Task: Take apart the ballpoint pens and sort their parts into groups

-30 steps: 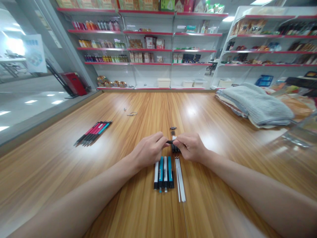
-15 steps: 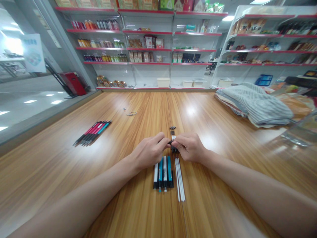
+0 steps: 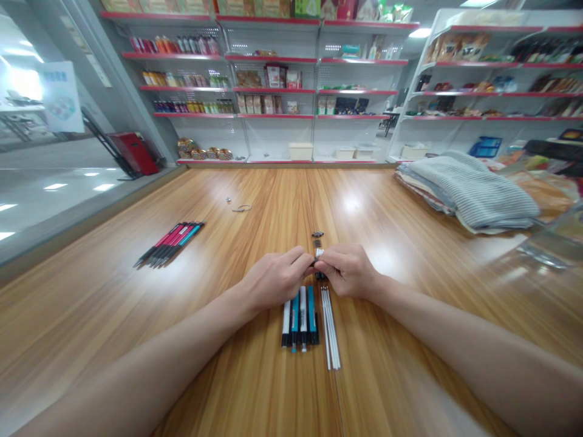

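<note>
My left hand and my right hand meet over the middle of the table, fingertips pinched around a small black pen part. Most of that part is hidden by the fingers. Beneath them, short black and white pen pieces partly show. Just nearer to me, several white and blue pen barrels lie side by side. Thin white refills rest in a bundle to their right. Beyond the hands are small springs and a little group of dark metal bits.
Several red, black and blue pens lie in a row at the left. A thin looped strip and a small shiny bit are farther back. Folded striped cloths and a clear container occupy the right side. Stocked shelves stand behind the table.
Both hands stay in nearly the same place, with only slight finger shifts. The black part between them shows a little less than before.
</note>
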### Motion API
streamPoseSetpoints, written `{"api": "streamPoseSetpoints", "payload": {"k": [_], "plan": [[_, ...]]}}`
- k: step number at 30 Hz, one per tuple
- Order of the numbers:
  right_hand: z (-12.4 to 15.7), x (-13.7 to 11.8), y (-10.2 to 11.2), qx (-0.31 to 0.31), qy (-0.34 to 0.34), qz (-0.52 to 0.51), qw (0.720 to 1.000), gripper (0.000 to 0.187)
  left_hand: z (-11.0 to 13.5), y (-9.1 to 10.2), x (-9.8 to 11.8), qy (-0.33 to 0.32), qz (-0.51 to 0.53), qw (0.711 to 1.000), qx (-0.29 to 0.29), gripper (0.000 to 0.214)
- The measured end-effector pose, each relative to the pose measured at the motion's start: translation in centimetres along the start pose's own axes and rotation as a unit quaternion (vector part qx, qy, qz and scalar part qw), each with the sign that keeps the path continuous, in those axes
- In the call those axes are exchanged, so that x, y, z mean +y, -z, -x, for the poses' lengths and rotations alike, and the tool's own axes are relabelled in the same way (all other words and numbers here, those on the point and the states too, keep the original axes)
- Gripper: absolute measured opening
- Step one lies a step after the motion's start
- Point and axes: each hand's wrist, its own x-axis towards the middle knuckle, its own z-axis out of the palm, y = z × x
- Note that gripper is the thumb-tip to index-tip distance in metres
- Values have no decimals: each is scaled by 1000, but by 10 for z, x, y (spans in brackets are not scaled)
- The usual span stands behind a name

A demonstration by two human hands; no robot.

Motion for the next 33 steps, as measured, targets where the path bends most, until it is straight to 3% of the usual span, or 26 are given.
{"api": "streamPoseSetpoints", "payload": {"k": [19,26,33], "plan": [[-1,-1,2,1,3,-2,1000,33,2,0,-3,2,31,999,-28,24],[1,18,9,49,-60,-7,997,38,8,1,-21,57,47,997,13,20],[0,22,3,44,-180,-12,983,28,9,0,-17,68,25,997,-18,23]]}}
